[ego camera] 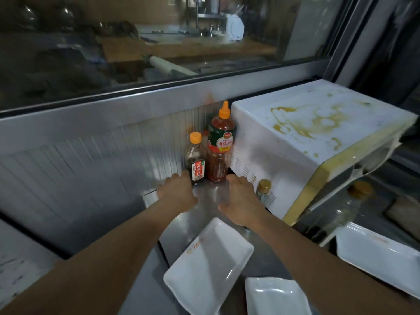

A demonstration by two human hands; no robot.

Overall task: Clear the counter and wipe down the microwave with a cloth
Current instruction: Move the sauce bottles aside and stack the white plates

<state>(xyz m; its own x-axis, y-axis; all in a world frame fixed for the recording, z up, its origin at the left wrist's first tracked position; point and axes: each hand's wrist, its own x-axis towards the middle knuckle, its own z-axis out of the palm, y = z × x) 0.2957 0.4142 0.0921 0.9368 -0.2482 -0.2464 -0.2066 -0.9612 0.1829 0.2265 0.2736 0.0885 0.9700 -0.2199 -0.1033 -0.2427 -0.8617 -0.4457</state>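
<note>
White plates (208,267) sit nearest. Left hand (178,193) reaches small dark sauce bottle (197,160), right hand (238,198) reaches tall red sauce bottle (220,146); grip unclear. Probably moving bottles so stained microwave (302,133) gets wiped.

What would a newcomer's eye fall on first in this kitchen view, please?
Probably the white microwave at right, its top smeared with yellow-brown stains. Next, the two orange-capped bottles in the corner beside it: a tall red sauce bottle and a shorter dark sauce bottle, with the left hand and right hand reaching toward them.

Dark window (159,42) above ribbed wall panel (91,160)
</note>
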